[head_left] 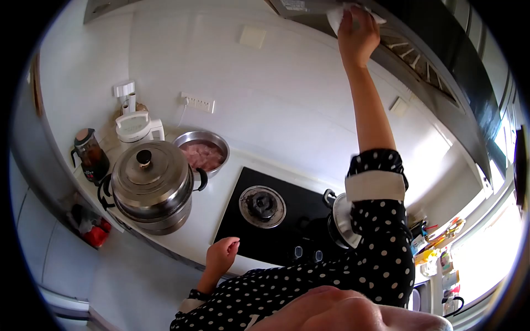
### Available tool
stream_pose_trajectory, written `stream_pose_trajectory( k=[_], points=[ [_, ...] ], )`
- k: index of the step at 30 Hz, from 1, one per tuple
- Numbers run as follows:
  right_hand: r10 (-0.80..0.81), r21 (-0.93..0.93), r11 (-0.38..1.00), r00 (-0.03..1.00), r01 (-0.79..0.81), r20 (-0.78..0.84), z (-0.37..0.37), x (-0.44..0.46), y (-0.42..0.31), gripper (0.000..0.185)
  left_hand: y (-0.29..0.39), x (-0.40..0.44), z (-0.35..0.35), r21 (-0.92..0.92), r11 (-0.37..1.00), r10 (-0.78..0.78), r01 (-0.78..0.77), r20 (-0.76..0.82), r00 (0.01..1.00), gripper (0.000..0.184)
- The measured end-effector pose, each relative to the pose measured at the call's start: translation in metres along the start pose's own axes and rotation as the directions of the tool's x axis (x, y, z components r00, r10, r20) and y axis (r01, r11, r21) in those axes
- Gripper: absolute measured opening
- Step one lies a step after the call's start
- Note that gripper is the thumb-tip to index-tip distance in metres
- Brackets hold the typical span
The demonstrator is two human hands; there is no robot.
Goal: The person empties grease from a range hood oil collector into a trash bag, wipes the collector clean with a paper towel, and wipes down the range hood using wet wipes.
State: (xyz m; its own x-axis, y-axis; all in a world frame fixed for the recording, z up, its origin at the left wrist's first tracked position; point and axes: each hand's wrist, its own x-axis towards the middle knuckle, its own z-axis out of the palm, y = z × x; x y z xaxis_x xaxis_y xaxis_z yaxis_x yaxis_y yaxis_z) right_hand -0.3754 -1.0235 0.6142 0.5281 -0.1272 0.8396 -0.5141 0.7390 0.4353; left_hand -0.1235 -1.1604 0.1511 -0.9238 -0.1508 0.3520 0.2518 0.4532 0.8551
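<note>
My right hand (360, 39) is raised high to the underside of the dark range hood (452, 66), its fingers closed on a white cloth (335, 17). Part of the cloth is hidden behind my fingers, and it lies against or very near the hood's left end. Low down, my left hand (222, 255) is curled into a loose fist with nothing seen in it. It is beside the front left edge of the black gas stove (243, 229). A bare burner (262, 206) sits on the stove's left side.
A steel steamer pot (152, 179) stands left on the white counter, beside a metal bowl of raw meat (203, 156). Behind are a white appliance (134, 128) and a dark-filled jug (90, 154). My right sleeve partly covers a lidded pot (343, 220) on the stove.
</note>
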Motion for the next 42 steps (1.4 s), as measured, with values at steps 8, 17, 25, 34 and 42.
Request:
stream_pose_trajectory(
  k=[8,17,25,34,42],
  points=[
    [-0.083,0.114,0.991,0.993,0.073,0.080,0.030,0.005,-0.062,0.009,0.007,-0.004,-0.007,0.003,1.000,-0.011,0.011,-0.021,1.000,0.012],
    [0.137,0.152,0.976,0.984,-0.153,0.114,0.047,-0.008,-0.064,0.008,0.015,-0.005,0.000,0.035,0.998,0.049,-0.050,0.044,0.998,0.012],
    [0.253,0.706,0.264,0.754,-0.657,0.607,-0.023,-0.046,-0.014,0.029,0.032,0.016,0.004,-0.021,0.989,0.148,-0.148,0.016,0.989,0.012],
    [0.115,0.380,-0.411,0.366,-0.829,0.923,-0.168,-0.080,-0.047,0.029,0.101,0.087,0.005,-0.400,0.860,0.323,-0.316,-0.052,0.945,0.020],
    [0.237,0.184,-0.378,0.097,-0.907,0.967,-0.248,-0.104,-0.136,0.010,0.176,0.107,0.008,0.042,0.713,0.654,-0.700,-0.399,0.642,0.030]
  ],
)
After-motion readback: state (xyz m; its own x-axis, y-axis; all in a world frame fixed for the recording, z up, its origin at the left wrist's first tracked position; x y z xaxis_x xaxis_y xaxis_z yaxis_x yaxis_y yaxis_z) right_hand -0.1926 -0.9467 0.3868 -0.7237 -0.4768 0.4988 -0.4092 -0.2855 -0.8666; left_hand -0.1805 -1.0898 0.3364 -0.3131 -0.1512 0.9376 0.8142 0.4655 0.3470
